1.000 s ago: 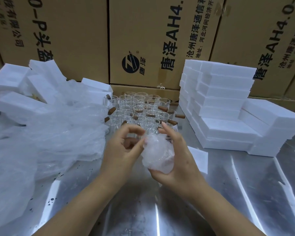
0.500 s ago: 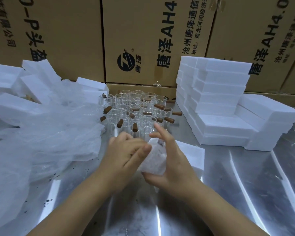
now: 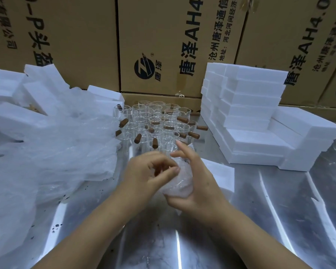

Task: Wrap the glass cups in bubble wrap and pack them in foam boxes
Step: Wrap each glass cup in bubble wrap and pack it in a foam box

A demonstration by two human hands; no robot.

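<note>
A cup bundled in bubble wrap (image 3: 179, 186) is held over the metal table, just in front of me. My right hand (image 3: 199, 183) cups it from the right and below, index finger raised. My left hand (image 3: 150, 174) has its fingers curled against the bundle's upper left, thumb pressing the wrap. Behind my hands stands a cluster of several clear glass cups with brown wooden handles (image 3: 157, 123). An open foam box (image 3: 218, 170) lies flat just right of my right hand, partly hidden by it.
A heap of bubble wrap sheets (image 3: 47, 152) covers the left of the steel table (image 3: 279, 220), over loose foam boxes (image 3: 10, 115). Stacked foam boxes (image 3: 250, 113) stand at the right. Cardboard cartons (image 3: 163, 45) wall the back.
The bundle has sunk lower toward the table. My left fingers have curled tighter onto the wrap, and my view has shifted slightly.
</note>
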